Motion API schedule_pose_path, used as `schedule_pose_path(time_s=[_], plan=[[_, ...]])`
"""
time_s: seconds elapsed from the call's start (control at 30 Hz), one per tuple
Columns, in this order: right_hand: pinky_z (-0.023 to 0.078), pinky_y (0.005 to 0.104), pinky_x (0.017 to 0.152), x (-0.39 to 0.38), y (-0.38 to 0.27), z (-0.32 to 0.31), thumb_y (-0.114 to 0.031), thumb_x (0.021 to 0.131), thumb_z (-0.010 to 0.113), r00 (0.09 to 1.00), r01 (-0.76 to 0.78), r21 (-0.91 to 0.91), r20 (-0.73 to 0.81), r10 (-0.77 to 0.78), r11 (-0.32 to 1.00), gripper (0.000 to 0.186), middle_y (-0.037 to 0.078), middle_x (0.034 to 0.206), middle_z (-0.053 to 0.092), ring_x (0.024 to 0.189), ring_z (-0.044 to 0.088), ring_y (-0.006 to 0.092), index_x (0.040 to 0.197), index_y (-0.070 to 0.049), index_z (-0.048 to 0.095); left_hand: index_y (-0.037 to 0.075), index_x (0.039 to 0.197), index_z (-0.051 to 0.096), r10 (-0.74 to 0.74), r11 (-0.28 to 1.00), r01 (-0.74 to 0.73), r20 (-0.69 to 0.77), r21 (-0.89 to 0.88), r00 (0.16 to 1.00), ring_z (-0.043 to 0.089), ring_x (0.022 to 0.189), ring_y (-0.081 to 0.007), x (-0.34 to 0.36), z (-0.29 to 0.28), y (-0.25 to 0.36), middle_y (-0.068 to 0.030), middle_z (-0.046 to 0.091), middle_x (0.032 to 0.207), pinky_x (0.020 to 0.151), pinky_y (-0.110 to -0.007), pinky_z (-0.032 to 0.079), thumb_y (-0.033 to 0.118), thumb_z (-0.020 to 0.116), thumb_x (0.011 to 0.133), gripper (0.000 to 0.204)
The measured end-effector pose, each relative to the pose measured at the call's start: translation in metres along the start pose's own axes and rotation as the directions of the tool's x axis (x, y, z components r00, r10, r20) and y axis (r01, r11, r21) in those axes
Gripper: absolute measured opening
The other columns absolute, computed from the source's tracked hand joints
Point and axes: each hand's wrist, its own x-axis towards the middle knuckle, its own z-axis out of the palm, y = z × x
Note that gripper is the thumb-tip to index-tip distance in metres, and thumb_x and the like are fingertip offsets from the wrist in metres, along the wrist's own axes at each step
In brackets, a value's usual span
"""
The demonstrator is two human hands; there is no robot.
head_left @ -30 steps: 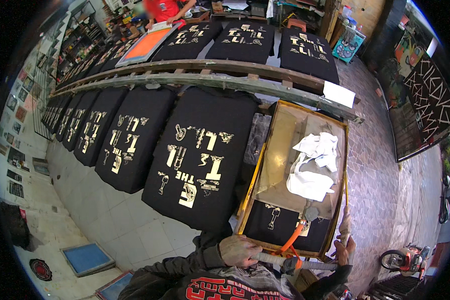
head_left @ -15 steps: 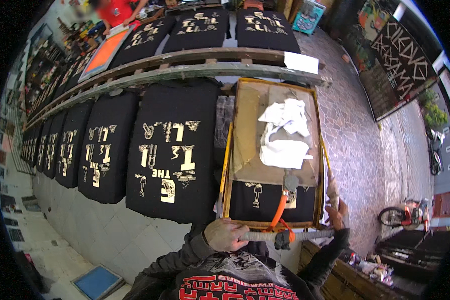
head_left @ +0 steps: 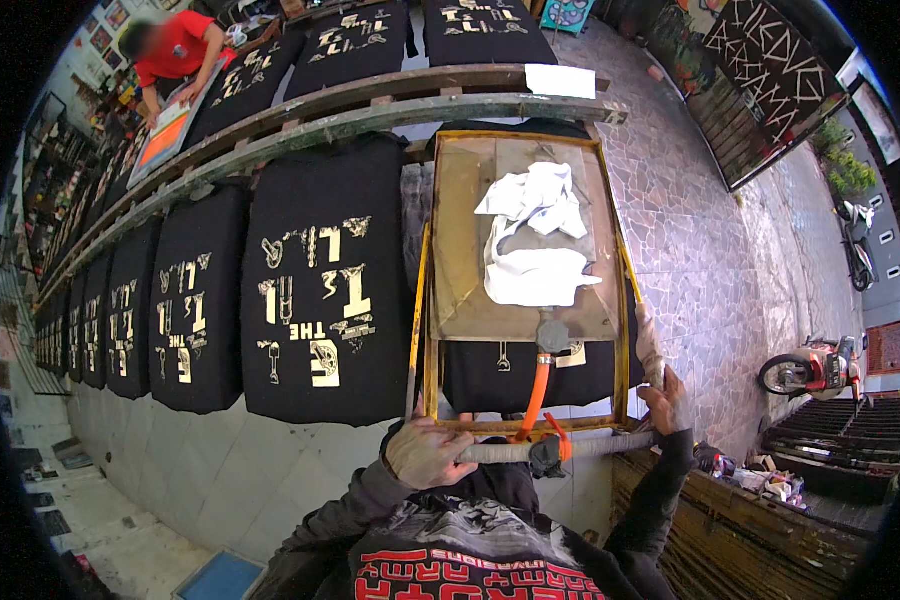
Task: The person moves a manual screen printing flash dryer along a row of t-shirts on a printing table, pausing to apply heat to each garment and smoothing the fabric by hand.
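A yellow-edged metal frame (head_left: 432, 385) stands in front of me, carrying a flat grey-brown plate (head_left: 460, 240). On the plate lies a crumpled white cloth (head_left: 535, 235). An orange hose-like cable (head_left: 535, 395) runs from a fitting at the plate's near edge to a grey wrapped bar (head_left: 610, 445). My left hand (head_left: 425, 453) is closed around the bar's left end. My right hand (head_left: 667, 403) is curled at the bar's right end, beside a wrapped side handle (head_left: 650, 345); part of its grip is hidden. Beneath the plate shows a black printed shirt (head_left: 480, 380).
Black printed shirts (head_left: 310, 270) lie in a row to my left, with another row beyond a wooden rail (head_left: 370, 105). A person in red (head_left: 175, 55) leans over an orange screen (head_left: 162, 135) at the far left. A motorcycle (head_left: 815, 370) stands at right.
My view has shifted right and down. Relative to the shirt beneath, the frame has come slightly toward me, and less of the print shows. Both hands stay at the bar.
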Motion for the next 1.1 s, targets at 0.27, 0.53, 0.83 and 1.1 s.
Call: schedule_pose_path(time_s=[0.27,0.53,0.83,1.1], plan=[[0.043,0.0334,0.063,-0.052,0.028,0.002,-0.019,0.073,0.065,0.997,-0.030,-0.114,-0.080,0.021,0.993,0.034,0.004,0.081,0.052,0.072,0.048,0.0161,0.101,-0.001,0.058,0.011,0.096,0.065,0.019,0.998,-0.026,0.120,0.051,0.993,0.069,0.080,-0.0257,-0.024,0.003,0.000,-0.0078,0.068,0.083,0.075,-0.039,0.054,0.040,0.079,0.074,0.039],[0.044,0.0346,0.063,-0.095,0.009,0.005,-0.021,0.074,0.062,0.962,-0.261,0.055,-0.063,0.264,0.964,0.034,0.005,0.079,0.055,0.071,0.050,0.0173,0.101,-0.001,0.059,0.010,0.103,0.060,0.130,0.991,-0.135,0.226,0.008,0.965,0.067,0.080,-0.0210,-0.033,0.001,-0.003,-0.0020,0.064,0.078,0.076,-0.036,0.051,0.043,0.074,0.081,0.042],[0.042,0.0282,0.046,-0.077,0.045,-0.034,-0.020,0.073,0.067,0.932,-0.335,0.166,-0.088,0.352,0.928,0.028,0.000,0.068,0.053,0.051,0.050,0.0111,0.094,-0.005,0.059,0.008,0.109,0.061,0.168,0.986,-0.169,0.109,0.000,0.980,0.067,0.090,-0.0231,-0.009,0.041,0.025,-0.0037,0.065,0.087,0.079,-0.038,0.051,0.040,0.072,0.082,0.043],[0.042,0.0296,0.041,-0.037,0.067,-0.083,-0.021,0.071,0.067,0.972,-0.237,0.001,0.004,0.237,0.972,0.031,0.002,0.065,0.053,0.046,0.049,0.0130,0.096,-0.005,0.059,0.008,0.104,0.069,-0.028,1.000,0.026,0.187,0.010,0.982,0.069,0.090,-0.0223,0.022,0.057,0.087,-0.0059,0.069,0.083,0.081,-0.037,0.051,0.038,0.074,0.080,0.040]])
